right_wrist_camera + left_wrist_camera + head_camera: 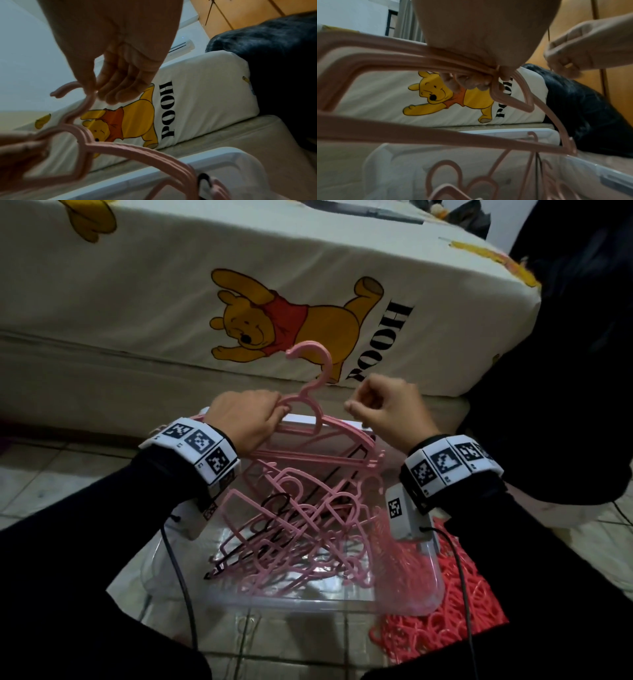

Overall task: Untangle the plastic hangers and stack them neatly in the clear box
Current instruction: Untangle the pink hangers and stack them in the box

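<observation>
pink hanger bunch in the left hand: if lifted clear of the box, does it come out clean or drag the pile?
Likely drags: the pink hanger bunch sits right over the tangled pile in the clear box, hooks interlocked. Probably light and stiff: thin plastic bars hold their shape under the left hand. It may fan apart, since the right hand is not gripping it.

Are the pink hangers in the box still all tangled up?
Yes, tangled. The pink hangers in the clear box cross at all angles, hooks looped through each other.

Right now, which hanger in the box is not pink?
The black hanger, lying low in the clear box among the tangled pink hangers; it alone is dark.
</observation>
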Demonstrator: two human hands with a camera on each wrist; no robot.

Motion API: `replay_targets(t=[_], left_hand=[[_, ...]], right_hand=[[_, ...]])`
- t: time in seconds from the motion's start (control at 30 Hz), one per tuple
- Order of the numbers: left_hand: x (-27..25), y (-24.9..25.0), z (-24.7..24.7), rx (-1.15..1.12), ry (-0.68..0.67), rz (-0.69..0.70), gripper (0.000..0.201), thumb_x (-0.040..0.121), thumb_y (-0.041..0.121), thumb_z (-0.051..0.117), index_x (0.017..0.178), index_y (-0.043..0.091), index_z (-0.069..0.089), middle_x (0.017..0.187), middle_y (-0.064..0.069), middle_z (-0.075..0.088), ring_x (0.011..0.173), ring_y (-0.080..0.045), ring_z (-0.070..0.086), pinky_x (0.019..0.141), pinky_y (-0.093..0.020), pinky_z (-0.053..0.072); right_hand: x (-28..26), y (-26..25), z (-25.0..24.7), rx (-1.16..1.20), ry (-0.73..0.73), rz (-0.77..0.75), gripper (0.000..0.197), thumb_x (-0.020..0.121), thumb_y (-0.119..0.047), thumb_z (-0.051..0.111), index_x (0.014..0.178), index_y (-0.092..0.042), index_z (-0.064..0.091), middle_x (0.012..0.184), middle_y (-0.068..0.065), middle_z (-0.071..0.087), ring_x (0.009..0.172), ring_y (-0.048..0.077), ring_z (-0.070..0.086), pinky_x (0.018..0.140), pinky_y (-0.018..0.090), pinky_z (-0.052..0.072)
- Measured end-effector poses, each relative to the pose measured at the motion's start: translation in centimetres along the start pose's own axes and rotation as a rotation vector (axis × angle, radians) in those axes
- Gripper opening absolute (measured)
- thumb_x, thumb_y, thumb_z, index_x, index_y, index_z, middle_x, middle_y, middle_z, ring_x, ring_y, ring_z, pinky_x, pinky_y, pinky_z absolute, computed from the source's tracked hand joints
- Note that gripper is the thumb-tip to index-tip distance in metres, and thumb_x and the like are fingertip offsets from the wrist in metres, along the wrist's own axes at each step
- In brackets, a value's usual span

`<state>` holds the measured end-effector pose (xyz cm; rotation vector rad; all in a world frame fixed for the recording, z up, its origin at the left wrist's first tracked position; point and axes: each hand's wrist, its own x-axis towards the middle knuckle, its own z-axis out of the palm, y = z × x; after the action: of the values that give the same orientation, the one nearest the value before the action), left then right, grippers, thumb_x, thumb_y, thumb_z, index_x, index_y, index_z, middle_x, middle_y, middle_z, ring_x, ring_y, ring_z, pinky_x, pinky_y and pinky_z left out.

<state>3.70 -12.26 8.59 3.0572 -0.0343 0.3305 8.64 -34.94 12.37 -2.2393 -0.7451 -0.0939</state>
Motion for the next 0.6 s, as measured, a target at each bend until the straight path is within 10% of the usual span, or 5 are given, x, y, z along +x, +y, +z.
replay_targets(t=[0.23, 0.6], left_hand=[[0.5, -0.6, -0.5, 0.128, 0.131, -0.030, 0.038, 0.101, 0.043, 0.022, 0.100, 0.017, 0.050, 0.086, -0.009, 0.064, 0.083, -0.029, 0.060, 0.078, -0.039, 0.035], [0.8, -0.9, -0.1, -0.028, 0.086, -0.112, 0.031, 0.097, 0.044, 0.037, 0.111, 0.020, 0.052, 0.087, -0.013, 0.061, 0.084, -0.036, 0.059, 0.062, -0.035, 0.034]], right_hand=[[-1.1, 4.8, 5.8, -0.467, -0.570, 0.064, 0.010, 0.087, -0.018, 0.061, 0.089, -0.011, 0.068, 0.085, 0.002, 0.066, 0.078, 0.020, 0.063, 0.076, 0.033, 0.053], [-3.8, 10.1, 13.0, -0.748, -0.786, 0.169, 0.031, 0.093, -0.017, 0.047, 0.122, -0.009, 0.054, 0.123, 0.020, 0.058, 0.109, 0.036, 0.059, 0.087, 0.043, 0.047]])
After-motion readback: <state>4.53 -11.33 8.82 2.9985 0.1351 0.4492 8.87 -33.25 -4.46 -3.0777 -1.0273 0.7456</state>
